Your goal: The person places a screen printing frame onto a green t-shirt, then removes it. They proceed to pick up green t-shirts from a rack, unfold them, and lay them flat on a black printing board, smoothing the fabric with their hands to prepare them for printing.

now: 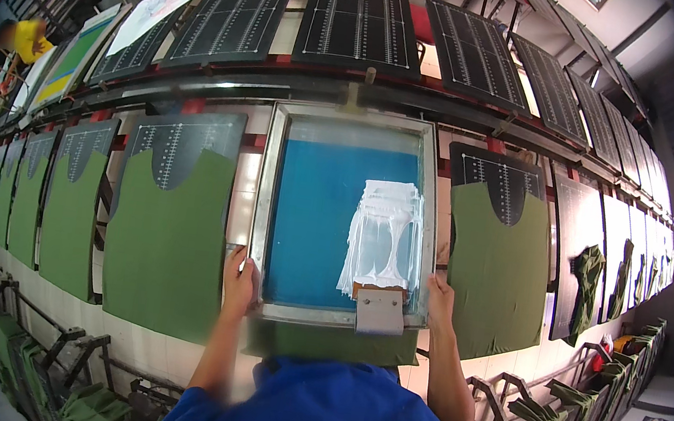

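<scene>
A metal-framed printing screen [267, 201] with blue mesh lies flat over a green garment piece [328, 341] on the middle board. My left hand [238, 283] grips the frame's lower left side. My right hand [440, 296] grips its lower right side. White ink [386, 225] is smeared over the right part of the mesh. A squeegee with a grey handle [380, 308] rests against the frame's near edge, untouched by either hand.
Green garment pieces lie on black ruled boards to the left [167, 239] and right [498, 266], in a long row. Bare black boards [360, 24] tilt up behind. Green garments hang on racks [605, 374] lower right. A person in yellow [26, 40] stands far left.
</scene>
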